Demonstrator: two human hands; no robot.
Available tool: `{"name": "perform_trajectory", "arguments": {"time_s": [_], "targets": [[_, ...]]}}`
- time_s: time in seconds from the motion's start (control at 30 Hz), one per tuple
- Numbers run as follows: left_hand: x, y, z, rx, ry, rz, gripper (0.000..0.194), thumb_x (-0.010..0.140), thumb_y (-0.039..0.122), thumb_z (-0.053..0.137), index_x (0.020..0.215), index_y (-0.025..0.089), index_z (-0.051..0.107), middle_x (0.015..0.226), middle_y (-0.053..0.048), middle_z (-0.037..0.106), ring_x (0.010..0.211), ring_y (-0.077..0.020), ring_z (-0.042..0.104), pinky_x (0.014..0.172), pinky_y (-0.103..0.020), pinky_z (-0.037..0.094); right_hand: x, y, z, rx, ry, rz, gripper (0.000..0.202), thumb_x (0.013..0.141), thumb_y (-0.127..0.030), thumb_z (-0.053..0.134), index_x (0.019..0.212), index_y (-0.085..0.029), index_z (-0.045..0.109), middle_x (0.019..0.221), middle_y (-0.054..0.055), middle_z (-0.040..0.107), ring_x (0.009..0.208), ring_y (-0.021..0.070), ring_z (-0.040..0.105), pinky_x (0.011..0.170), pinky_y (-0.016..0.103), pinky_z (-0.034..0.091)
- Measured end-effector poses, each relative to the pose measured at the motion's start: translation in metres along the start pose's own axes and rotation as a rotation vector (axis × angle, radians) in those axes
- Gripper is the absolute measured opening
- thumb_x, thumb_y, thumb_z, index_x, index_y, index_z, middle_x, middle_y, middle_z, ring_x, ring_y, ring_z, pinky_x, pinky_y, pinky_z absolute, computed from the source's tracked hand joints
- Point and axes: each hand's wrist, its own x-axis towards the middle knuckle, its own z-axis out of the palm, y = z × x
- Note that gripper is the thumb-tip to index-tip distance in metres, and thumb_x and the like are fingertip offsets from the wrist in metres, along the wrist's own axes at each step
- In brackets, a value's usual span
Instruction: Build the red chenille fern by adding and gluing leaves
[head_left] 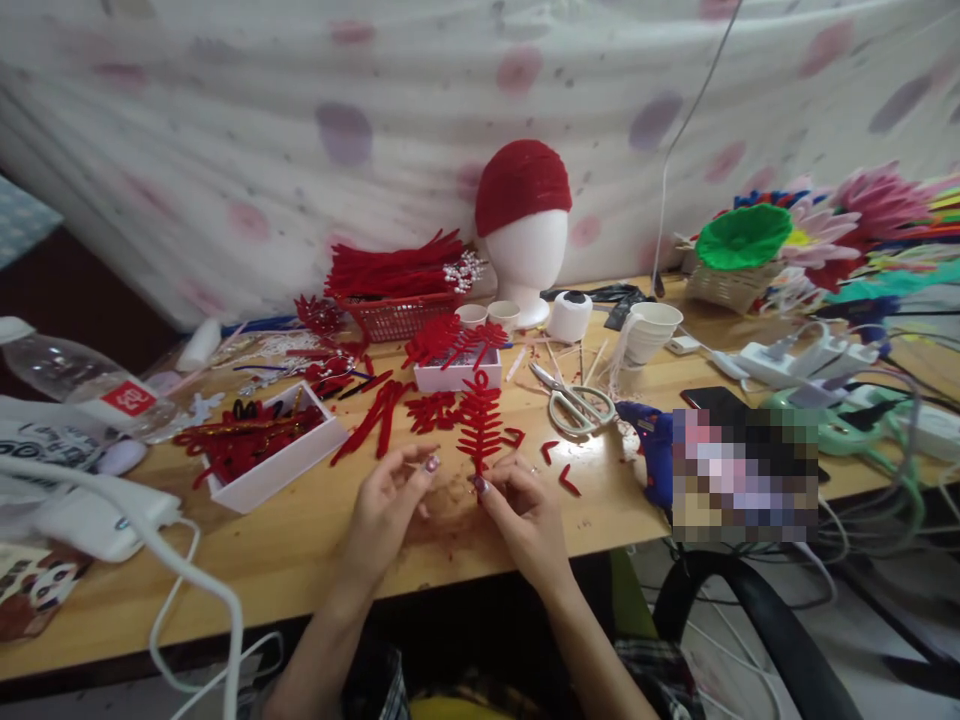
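head: red sprig [480,432], basket [401,320] of red stems [397,268]

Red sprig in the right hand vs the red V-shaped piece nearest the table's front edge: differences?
Support: the red sprig is held by the right hand; the V-shaped piece lies loose on the table.
Shape: the sprig has many side leaves along a stem; the V-shaped piece has just two arms meeting at a bend.
Size: the sprig is clearly larger than the V-shaped piece.
Shared: both red.

Wooden table [266,560]: scissors [567,393], white box [279,470], mannequin head [526,255].
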Motion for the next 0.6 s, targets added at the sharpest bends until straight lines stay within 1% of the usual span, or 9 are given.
{"name": "perform_trajectory", "arguments": {"time_s": [0.03, 0.1, 0.2, 0.27, 0.4, 0.6], "targets": [[0.005, 0.004, -0.001, 0.027, 0.026, 0.032, 0.033, 0.08, 0.043, 0.064, 0.1, 0.017, 0.068, 0.092, -0.006, 0.068, 0.072, -0.0164, 0.062, 0.048, -0.021, 0.048, 0.0, 0.0, 0.0, 0.001, 0.001, 0.005, 0.017, 0.085, -0.027, 0.063, 0.069, -0.02, 0.065, 0.072, 0.001, 0.052, 0.068, 0.0156, 0.051, 0.06, 0.029, 0.039], [0.013, 0.01, 0.0, 0.07, 0.04, 0.077, 0.028, 0.08, 0.042, 0.065, 0.093, 0.018, 0.07, 0.095, -0.006, 0.067, 0.077, -0.0175, 0.062, 0.052, -0.022, 0.049, -0.001, 0.0, 0.0, 0.008, 0.001, 0.014, 0.017, 0.085, -0.027, 0.064, 0.07, -0.02, 0.065, 0.073, 0.001, 0.052, 0.067, 0.0153, 0.05, 0.059, 0.029, 0.038], [0.021, 0.015, 0.008, 0.125, 0.017, 0.143, 0.021, 0.078, 0.039, 0.068, 0.079, 0.019, 0.072, 0.09, -0.005, 0.066, 0.078, -0.019, 0.063, 0.054, -0.023, 0.049, -0.001, 0.0, 0.0, 0.003, -0.007, 0.014, 0.018, 0.086, -0.027, 0.063, 0.07, -0.02, 0.065, 0.073, 0.001, 0.051, 0.066, 0.0149, 0.049, 0.057, 0.028, 0.037], [0.023, 0.017, 0.014, 0.152, 0.007, 0.176, 0.019, 0.078, 0.037, 0.069, 0.074, 0.019, 0.071, 0.089, -0.005, 0.065, 0.079, -0.0198, 0.063, 0.054, -0.024, 0.049, -0.002, -0.001, -0.001, -0.01, -0.007, 0.005, 0.017, 0.086, -0.026, 0.062, 0.07, -0.02, 0.064, 0.073, 0.001, 0.051, 0.064, 0.014, 0.048, 0.055, 0.028, 0.037], [0.022, 0.016, 0.021, 0.166, 0.009, 0.206, 0.018, 0.08, 0.035, 0.066, 0.072, 0.018, 0.067, 0.093, -0.006, 0.062, 0.084, -0.0209, 0.063, 0.056, -0.024, 0.051, -0.002, -0.002, -0.002, -0.037, -0.007, -0.017, 0.018, 0.086, -0.024, 0.061, 0.069, -0.02, 0.063, 0.071, 0.0, 0.05, 0.061, 0.0132, 0.046, 0.054, 0.027, 0.036], [0.024, 0.01, 0.022, 0.089, 0.01, 0.194, 0.016, 0.081, 0.032, 0.065, 0.072, 0.019, 0.065, 0.096, -0.005, 0.061, 0.088, -0.0206, 0.061, 0.058, -0.023, 0.053, -0.003, -0.002, -0.002, -0.032, -0.003, -0.01, 0.018, 0.086, -0.025, 0.061, 0.069, -0.02, 0.062, 0.071, 0.0, 0.049, 0.06, 0.013, 0.045, 0.053, 0.027, 0.035]]}}
